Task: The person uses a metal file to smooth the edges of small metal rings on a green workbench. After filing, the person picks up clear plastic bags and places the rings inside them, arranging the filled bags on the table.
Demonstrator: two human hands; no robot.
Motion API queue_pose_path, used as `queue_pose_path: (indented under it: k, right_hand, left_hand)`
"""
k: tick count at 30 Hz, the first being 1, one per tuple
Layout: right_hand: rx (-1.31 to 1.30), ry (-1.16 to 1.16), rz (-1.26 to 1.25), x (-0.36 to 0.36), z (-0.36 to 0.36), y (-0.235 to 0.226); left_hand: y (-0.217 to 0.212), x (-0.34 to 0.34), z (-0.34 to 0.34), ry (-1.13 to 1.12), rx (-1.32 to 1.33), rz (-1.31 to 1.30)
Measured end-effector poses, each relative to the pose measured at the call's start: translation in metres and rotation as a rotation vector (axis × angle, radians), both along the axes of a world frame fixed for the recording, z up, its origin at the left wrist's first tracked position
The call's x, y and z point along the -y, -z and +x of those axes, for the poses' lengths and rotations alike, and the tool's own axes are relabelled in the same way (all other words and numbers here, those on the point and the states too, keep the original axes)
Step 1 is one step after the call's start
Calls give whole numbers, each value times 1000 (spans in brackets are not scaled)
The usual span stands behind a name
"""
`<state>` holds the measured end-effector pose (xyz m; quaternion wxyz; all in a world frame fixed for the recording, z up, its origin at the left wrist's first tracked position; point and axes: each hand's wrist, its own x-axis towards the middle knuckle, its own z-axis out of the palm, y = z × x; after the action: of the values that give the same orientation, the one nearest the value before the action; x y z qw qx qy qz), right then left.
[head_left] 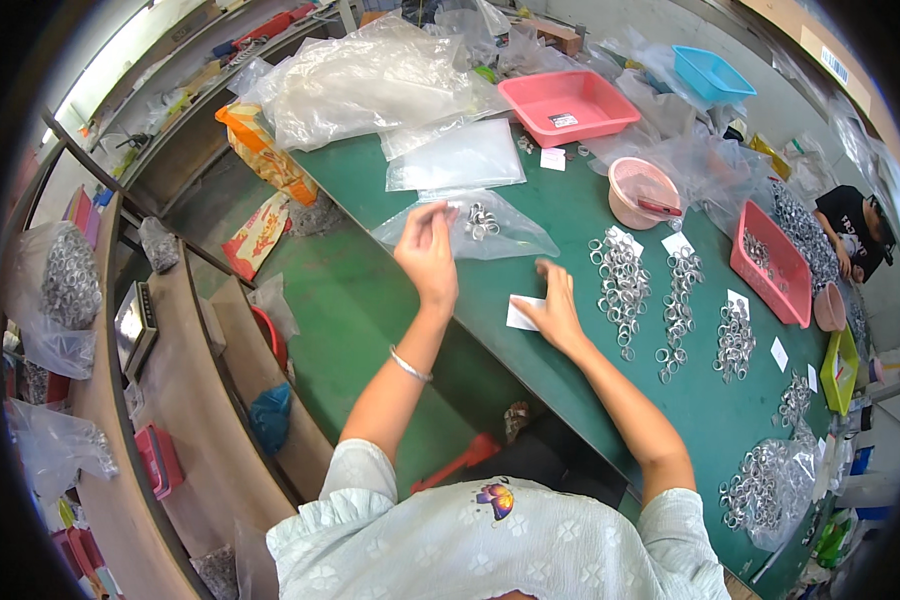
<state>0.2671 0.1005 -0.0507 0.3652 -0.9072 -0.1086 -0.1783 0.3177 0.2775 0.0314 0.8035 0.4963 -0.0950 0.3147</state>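
Observation:
My left hand (428, 262) is closed, its fingertips pinched at the near left part of a clear plastic bag (515, 238) lying flat on the green table. A small cluster of silvery metal rings (481, 222) lies at the bag, just right of those fingertips. Close to the table's near edge, my right hand (560, 312) has its fingers apart and raised. Its thumb lies over a small white paper slip (523, 318); whether it presses on the slip I cannot tell.
Ring piles (622, 290) with paper slips spread rightward over the green table (570, 390). A stack of clear bags (455, 157), a pink tray (570, 95) and a pink basket (630, 205) stand farther back. Another person (855, 235) is at far right. Shelves (130, 400) line the left.

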Motion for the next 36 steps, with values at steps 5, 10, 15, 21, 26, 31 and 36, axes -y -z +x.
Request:
queue_pose_path:
  k: [5,10,15,21,26,31,36]
  right_hand:
    - [-182,73,459,-2,78,-42]
    - [59,135,98,-2,169,-81]
    - [75,36,456,-29,181,-160]
    - [134,91,584,-37,163,-162]
    - [322,193,511,-22,180,-171]
    - [408,187,499,-26,173,-163]
    - [134,155,580,-29,161,-119]
  left_hand:
    - [-20,-6,38,96,55,12]
    - [-69,-18,100,-54,41,86]
    - [-113,-58,152,12,211,13]
    - [-102,-59,170,111,207,-40]
    - [-118,-36,192,175,151,-40]
    - [-111,-40,212,209,184,-18]
    - [-39,-48,192,128,-2,113]
